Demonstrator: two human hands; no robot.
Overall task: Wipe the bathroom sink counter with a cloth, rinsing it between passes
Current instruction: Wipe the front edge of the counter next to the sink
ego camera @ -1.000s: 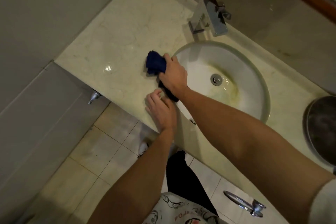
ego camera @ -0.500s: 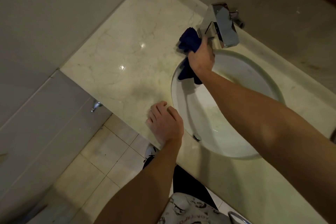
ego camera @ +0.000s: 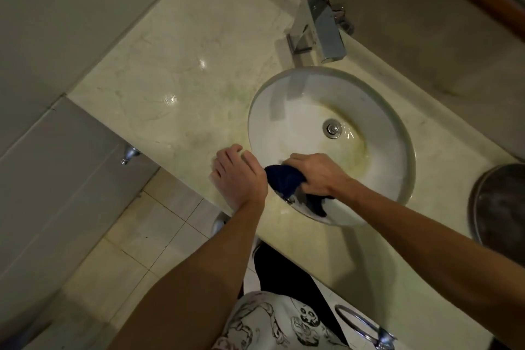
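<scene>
Right hand (ego camera: 315, 176) grips a dark blue cloth (ego camera: 284, 180), fingers curled round it, at the near-left rim of the sink (ego camera: 397, 133); part of the cloth bunches beside the hand, the rest hangs down inside the basin against its near wall; left hand (ego camera: 237, 176) rests palm down on the desk (ego camera: 159, 99) just left of the sink rim, fingers bent loosely and holding nothing, its edge just beside the cloth; whether the two touch I cannot tell. Chrome tap (ego camera: 321, 28) stands on the desk behind the basin; drain (ego camera: 332, 128) sits mid-basin with yellowish staining round it; a round dark metal lid (ego camera: 500, 207) lies at the right edge; a chrome ring (ego camera: 363, 324) hangs below the desk front; pale tiled floor (ego camera: 127, 250) under the desk.
</scene>
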